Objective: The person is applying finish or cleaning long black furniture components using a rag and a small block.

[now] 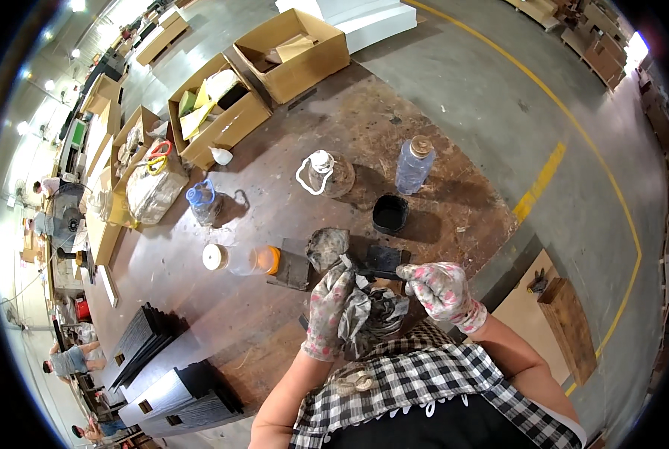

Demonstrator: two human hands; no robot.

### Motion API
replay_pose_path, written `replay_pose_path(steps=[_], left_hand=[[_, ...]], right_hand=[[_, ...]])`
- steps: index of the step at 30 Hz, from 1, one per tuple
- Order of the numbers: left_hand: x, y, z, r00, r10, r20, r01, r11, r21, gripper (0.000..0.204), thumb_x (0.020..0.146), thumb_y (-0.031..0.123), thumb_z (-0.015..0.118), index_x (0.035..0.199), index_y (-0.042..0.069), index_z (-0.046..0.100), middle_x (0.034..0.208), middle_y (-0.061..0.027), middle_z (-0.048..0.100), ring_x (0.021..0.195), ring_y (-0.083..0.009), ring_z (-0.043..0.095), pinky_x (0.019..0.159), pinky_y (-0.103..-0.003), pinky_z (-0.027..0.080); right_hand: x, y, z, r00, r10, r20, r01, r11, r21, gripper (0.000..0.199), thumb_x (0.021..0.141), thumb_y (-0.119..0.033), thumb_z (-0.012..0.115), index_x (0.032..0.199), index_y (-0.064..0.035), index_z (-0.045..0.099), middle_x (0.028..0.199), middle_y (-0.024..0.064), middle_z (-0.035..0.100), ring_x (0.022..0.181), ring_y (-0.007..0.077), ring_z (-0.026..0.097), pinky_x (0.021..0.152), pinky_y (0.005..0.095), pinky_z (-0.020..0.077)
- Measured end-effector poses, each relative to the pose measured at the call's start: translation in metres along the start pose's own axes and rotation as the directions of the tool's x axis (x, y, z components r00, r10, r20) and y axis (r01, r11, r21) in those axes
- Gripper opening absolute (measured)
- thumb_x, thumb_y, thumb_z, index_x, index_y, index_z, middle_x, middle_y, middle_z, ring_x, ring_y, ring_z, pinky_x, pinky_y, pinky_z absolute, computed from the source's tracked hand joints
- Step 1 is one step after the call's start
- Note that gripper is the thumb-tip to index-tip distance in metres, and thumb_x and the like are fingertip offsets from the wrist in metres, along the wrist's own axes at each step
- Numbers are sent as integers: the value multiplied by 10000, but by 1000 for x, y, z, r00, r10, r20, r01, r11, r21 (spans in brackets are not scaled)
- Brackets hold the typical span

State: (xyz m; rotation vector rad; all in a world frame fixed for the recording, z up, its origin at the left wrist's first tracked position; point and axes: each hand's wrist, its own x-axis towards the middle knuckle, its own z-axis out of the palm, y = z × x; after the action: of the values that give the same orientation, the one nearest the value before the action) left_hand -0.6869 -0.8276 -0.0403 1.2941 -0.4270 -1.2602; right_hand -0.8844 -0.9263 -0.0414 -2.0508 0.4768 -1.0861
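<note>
The left hand (327,307) grips a grey rag (358,316), partly hiding it; whether the curled right hand (435,289) holds anything, I cannot tell.

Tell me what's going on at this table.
The person's gloved left hand holds a stained grey rag. The gloved right hand is close to a black rectangular piece; whether it touches is unclear. Farther back, a black open-topped container and a blue-tinted bottle stand on the brown tabletop.
</note>
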Motion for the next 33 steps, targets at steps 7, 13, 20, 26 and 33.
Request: replay_pose_path(steps=[7, 13, 20, 26, 33], left_hand=[[-3, 7, -1, 988, -156, 10, 156, 979, -134, 258, 974, 180, 562, 1174, 23, 604, 906, 3, 653, 711, -75, 601, 626, -221, 491], [0, -1, -6, 976, -44, 212, 101, 958, -268, 352, 981, 138, 536, 1305, 0, 528, 1149, -54, 635, 975, -119, 623, 813, -239, 513], [6, 2, -16, 991, 3, 136, 19, 987, -157, 360, 979, 179, 534, 1292, 0, 540, 1187, -73, 620, 1034, -146, 601, 881, -283, 492], [7, 3, -8, 994, 73, 81, -76, 996, 43, 335, 979, 225, 526, 1224, 2, 576, 1074, -34, 632, 903, -119, 618, 771, -266, 507], [1, 10, -3, 995, -102, 7, 102, 987, -125, 277, 960, 163, 570, 1189, 12, 610, 1021, -27, 662, 897, -93, 617, 765, -244, 498]], right_hand=[[6, 4, 5, 991, -128, -51, 111, 962, -248, 183, 900, -18, 561, 1063, 3, 642, 846, 86, 707, 657, 186, 671, 590, 295, 537], [9, -3, 9, 629, 765, 140, -572, 333, 750, 212, 964, -121, 547, 1110, 6, 634, 761, 17, 656, 581, 62, 571, 550, 223, 488], [20, -5, -13, 429, 861, 273, -773, 193, 604, 192, 936, -102, 522, 1028, -13, 664, 682, 23, 649, 508, 51, 545, 441, 184, 395], [19, -16, -15, 750, 634, 188, -632, 603, 487, 223, 940, -25, 475, 1079, -10, 649, 717, 20, 655, 582, 60, 576, 536, 214, 467], [17, -4, 3, 985, 171, 10, -171, 978, 120, 184, 937, 2, 499, 1055, 32, 637, 862, 92, 690, 664, 114, 648, 591, 277, 532]])
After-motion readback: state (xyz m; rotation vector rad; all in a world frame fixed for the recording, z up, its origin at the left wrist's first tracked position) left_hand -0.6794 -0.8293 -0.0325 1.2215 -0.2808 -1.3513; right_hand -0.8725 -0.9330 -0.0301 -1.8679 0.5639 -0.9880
